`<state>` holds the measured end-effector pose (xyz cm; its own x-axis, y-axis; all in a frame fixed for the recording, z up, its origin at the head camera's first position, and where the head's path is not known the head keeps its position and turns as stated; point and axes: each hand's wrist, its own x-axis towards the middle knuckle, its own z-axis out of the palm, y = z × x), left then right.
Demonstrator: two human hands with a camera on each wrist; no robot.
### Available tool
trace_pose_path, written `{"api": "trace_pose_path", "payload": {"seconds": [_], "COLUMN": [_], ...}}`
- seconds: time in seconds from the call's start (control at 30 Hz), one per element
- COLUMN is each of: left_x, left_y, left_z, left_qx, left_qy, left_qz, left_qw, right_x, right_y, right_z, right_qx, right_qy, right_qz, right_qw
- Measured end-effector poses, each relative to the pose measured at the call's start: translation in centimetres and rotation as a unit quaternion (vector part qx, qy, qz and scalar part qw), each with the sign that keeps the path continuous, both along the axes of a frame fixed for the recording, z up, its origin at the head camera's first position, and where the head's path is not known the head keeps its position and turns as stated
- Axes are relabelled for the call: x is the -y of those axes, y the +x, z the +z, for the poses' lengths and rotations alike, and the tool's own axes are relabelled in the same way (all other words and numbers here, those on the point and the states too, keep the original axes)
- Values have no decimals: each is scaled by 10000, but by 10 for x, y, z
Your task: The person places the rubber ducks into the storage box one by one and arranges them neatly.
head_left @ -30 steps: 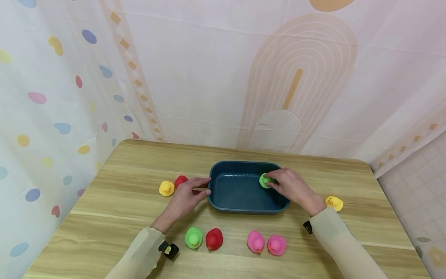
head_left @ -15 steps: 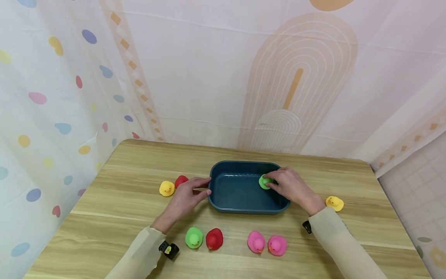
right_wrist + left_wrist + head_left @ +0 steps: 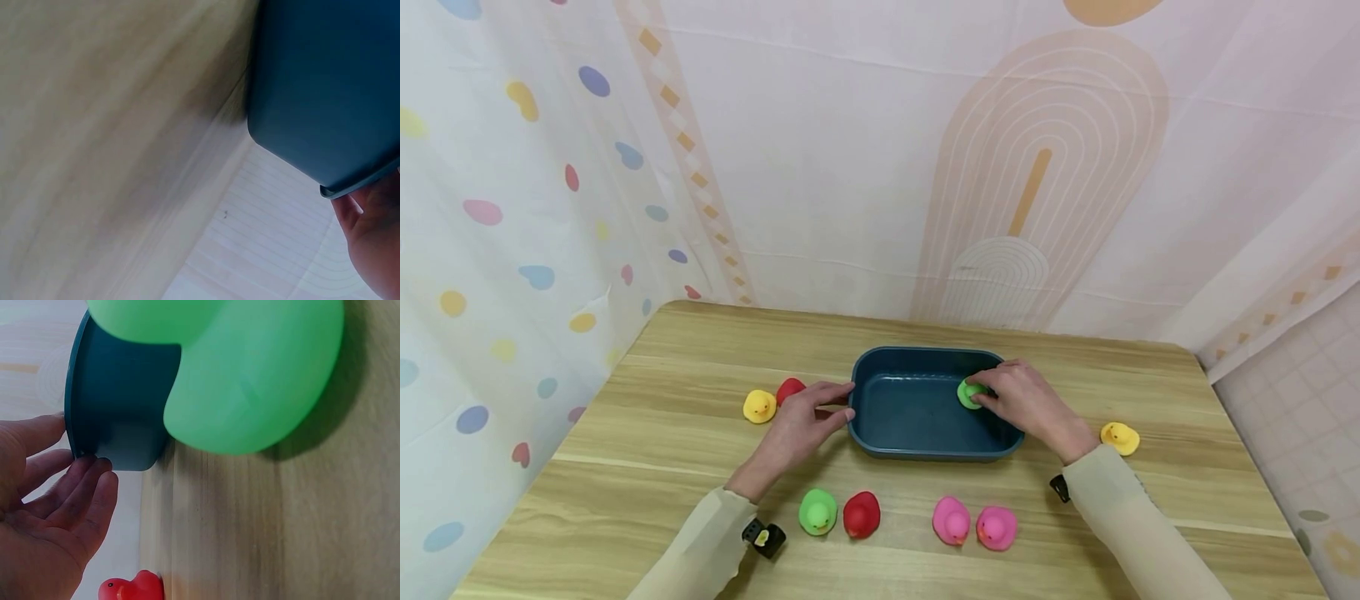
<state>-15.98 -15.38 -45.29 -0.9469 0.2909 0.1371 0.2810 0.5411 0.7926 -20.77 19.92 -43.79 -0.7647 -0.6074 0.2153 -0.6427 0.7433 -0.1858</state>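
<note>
A dark blue rectangular basin (image 3: 910, 454) stands on the table. My right hand (image 3: 1030, 404) reaches over its right end and pinches a green rubber duck (image 3: 967, 395) inside, near the right wall. In the right wrist view the basin's outer wall (image 3: 325, 81) hides the duck and the fingertips. At the basin's left end my left hand (image 3: 797, 429) touches the rim and outer wall with fairly straight fingers. The left wrist view shows that hand (image 3: 56, 512) against the wall, with another green duck (image 3: 250, 381) large in front.
Left of the basin sit a yellow duck (image 3: 760, 407) and a red duck (image 3: 790, 389). Along the front are a green duck (image 3: 817, 512), a red duck (image 3: 861, 514) and two pink ducks, one (image 3: 952, 521) beside the other (image 3: 997, 527). Another yellow duck (image 3: 1120, 437) lies at the right.
The green duck in my right hand has shifted very slightly toward the near side within the basin. My left hand stays in place against the rim.
</note>
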Motion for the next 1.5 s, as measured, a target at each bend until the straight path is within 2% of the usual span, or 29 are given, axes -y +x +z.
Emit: {"api": "trace_pose_path", "payload": {"seconds": [0.13,0.4,0.77,1.03,1.37,1.5], "left_x": [0,0,0,0,0,0], "left_y": [-1,-2,-2,-2,-2,-1], "left_z": [-1,-1,-1,-1,-2,-2], "left_qx": [-16,-38,-31,-52,-28,-46], "left_qy": [-3,-2,-48,3,75,54], "left_qz": [-26,-47,2,12,2,5], "left_qw": [10000,10000,10000,10000,10000,10000], "right_x": [-1,-5,-22,-37,-59,-67], "right_y": [1,8,32,47,61,67], "right_z": [1,10,20,20,18,17], "right_qx": [62,453,293,59,-619,-737], "right_qy": [-12,-527,-1394,-1791,-2145,-2231], "right_qz": [19,-31,-488,-887,-1246,-1448], "right_qw": [10000,9976,9886,9798,9668,9611]}}
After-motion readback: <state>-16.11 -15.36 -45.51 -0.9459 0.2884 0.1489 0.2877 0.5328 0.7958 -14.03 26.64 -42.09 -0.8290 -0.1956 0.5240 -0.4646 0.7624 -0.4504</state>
